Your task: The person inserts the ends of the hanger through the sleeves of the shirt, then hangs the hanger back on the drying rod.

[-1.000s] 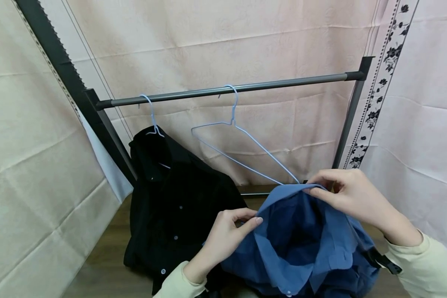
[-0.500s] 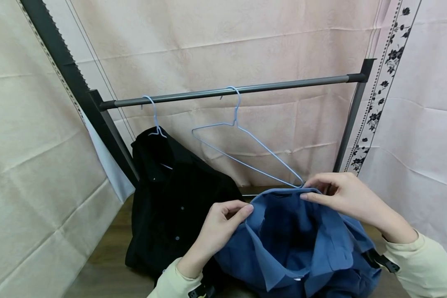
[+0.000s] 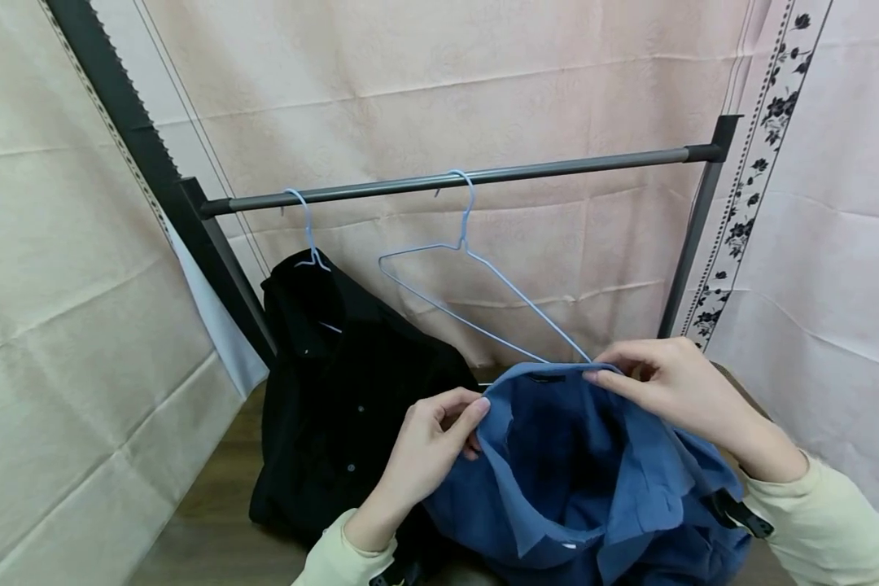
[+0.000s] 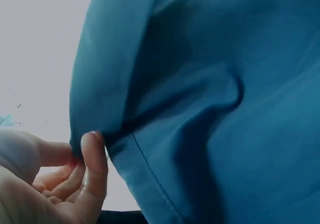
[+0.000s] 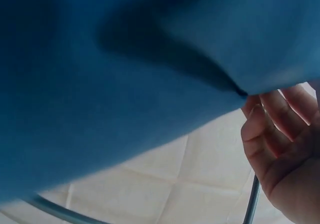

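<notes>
A blue collared shirt (image 3: 645, 505) is held up by both hands, its collar spread wide. My left hand (image 3: 432, 439) pinches the collar's left edge between thumb and fingers; the left wrist view shows that pinch on the blue cloth (image 4: 200, 149). At the collar's back right, my right hand (image 3: 666, 382) pinches the edge, and the right wrist view shows its fingers (image 5: 255, 129) at the cloth. Just behind the collar hangs a light-blue wire hanger (image 3: 513, 285); its lower right end is hidden by the shirt. Most of the shirt's lower body is out of view.
A dark metal rail (image 3: 579, 167) runs across between two uprights. Left of the bare hanger, a black buttoned shirt (image 3: 359, 366) hangs on another light-blue hanger (image 3: 309, 228). Pale cloth (image 3: 527, 89) covers the back and sides, above a wood-look floor (image 3: 190, 521).
Both hands have shifted slightly left with the blue shirt. The left hand has also risen a little. The collar now covers the hanger's lower right end, which showed half a second ago.
</notes>
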The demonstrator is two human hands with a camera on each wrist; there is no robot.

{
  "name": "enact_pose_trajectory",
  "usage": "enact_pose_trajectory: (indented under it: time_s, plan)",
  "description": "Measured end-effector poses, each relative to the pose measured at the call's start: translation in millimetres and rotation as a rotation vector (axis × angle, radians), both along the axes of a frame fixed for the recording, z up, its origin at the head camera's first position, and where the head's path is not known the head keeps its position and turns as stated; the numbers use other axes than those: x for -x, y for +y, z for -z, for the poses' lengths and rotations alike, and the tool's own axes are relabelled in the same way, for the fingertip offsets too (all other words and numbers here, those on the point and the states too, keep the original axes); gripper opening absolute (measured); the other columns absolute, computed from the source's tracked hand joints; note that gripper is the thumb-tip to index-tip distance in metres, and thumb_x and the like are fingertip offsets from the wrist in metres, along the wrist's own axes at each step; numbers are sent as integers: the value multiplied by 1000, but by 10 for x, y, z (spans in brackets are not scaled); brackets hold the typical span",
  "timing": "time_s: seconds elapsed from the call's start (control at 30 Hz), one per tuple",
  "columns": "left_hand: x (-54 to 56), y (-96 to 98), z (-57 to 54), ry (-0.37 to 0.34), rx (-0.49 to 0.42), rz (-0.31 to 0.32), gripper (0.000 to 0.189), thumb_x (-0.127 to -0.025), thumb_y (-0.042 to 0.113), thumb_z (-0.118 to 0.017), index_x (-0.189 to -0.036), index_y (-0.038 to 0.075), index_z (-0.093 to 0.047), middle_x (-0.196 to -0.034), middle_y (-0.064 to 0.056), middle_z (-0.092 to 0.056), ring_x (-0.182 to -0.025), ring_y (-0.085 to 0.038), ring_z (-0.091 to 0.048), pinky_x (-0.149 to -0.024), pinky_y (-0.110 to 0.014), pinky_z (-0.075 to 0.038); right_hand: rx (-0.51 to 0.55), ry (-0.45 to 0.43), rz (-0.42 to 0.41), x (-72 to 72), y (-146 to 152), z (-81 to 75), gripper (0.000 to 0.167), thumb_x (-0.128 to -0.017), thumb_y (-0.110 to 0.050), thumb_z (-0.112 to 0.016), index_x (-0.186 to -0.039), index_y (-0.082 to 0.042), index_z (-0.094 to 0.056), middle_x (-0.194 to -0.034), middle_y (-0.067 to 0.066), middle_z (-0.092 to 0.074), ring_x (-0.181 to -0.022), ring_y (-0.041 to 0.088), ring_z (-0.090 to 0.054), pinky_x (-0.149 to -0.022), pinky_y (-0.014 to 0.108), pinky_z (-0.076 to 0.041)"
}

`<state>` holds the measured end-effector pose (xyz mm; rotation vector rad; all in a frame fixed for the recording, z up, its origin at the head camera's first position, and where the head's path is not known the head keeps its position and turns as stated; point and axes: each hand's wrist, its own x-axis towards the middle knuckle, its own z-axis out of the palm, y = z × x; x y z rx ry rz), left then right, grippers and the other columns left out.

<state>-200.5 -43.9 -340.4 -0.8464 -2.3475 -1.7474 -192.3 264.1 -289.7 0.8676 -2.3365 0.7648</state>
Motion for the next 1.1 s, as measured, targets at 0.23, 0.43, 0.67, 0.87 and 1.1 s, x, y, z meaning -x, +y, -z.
enact_pose_trajectory:
  time_s: [0.23, 0.43, 0.67, 0.87, 1.1]
  plan:
    - [99, -19, 57, -122, -72, 34, 30, -105, 31, -58, -115, 5, -69, -84, -13, -72, -70, -22, -70, -65, -34, -60, 3, -38, -82, -3, -80, 53, 24, -87, -13, -81, -93, -35, -72, -71, -21, -60, -58, 1, -53, -55, 18, -44]
    - [159, -19, 130, -257, -210, 85, 32, -107, 32, -53, -118, 4, -61, -80, -8, -69, -71, -18, -70, -66, -33, -60, -33, -93, -136, 39, -145, 119, 20, -88, -18, -80, -93, -36, -72, -71, -20, -62, -56, 0, -52, -53, 19, -43]
    - [146, -25, 153, -387, -372, 128, 28, -107, 33, -52, -113, 6, -57, -61, 3, -48, -53, -9, -49, -52, -22, -44, -77, -63, -106, 84, -179, 191, 17, -90, -20, -78, -92, -36, -72, -67, -23, -58, -54, -4, -48, -52, 18, -42]
    - [124, -61, 100, -193, -244, 31, 30, -105, 33, -55, -109, 5, -65, -59, 1, -51, -52, -9, -51, -50, -22, -41, -70, -58, -97, 110, -177, 213, 16, -90, -19, -78, -91, -34, -72, -68, -23, -60, -54, -3, -49, -53, 18, -43]
    - [106, -72, 30, 64, -45, -91, 24, -103, 37, -60, -101, 17, -74, -53, 3, -53, -50, -11, -52, -51, -23, -40, -46, -91, -103, 122, -212, 196, 14, -89, -20, -79, -93, -33, -73, -79, -26, -67, -63, -3, -60, -58, 19, -49]
